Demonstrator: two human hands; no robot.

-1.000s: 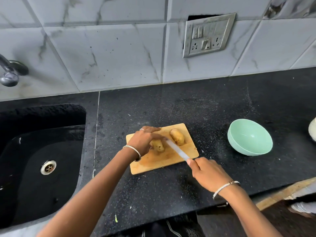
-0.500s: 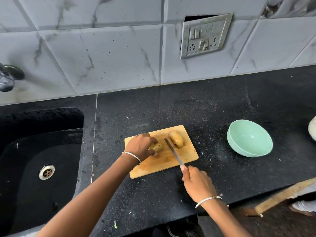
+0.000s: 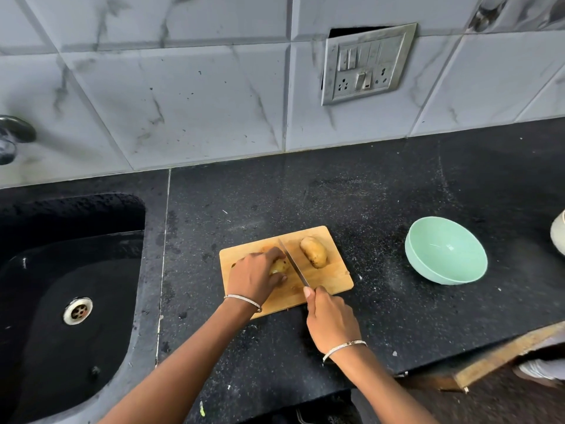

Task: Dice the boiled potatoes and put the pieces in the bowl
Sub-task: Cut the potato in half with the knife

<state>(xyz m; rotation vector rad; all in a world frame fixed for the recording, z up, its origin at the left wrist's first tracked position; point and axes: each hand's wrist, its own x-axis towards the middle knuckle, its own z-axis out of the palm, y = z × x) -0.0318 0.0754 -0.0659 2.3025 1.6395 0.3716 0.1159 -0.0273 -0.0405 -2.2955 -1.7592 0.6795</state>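
Observation:
A small wooden cutting board (image 3: 331,275) lies on the black counter. My left hand (image 3: 255,275) grips a boiled potato (image 3: 278,267) at the board's left half, covering most of it. A second whole potato (image 3: 313,251) lies free on the board's far right. My right hand (image 3: 331,321) grips the handle of a knife (image 3: 293,263), whose blade stands on edge just right of the held potato, between the two potatoes. A mint-green bowl (image 3: 446,250) sits empty on the counter to the right of the board.
A black sink (image 3: 61,301) with a metal drain lies to the left, a tap (image 3: 12,136) above it. A switch plate (image 3: 368,64) is on the tiled wall. A pale object (image 3: 559,237) shows at the right edge. The counter's front edge runs near my wrists.
The knife blade has swung from slanting across the board to a steeper line right beside the held potato. My right hand has moved forward toward the board. My left hand keeps its hold.

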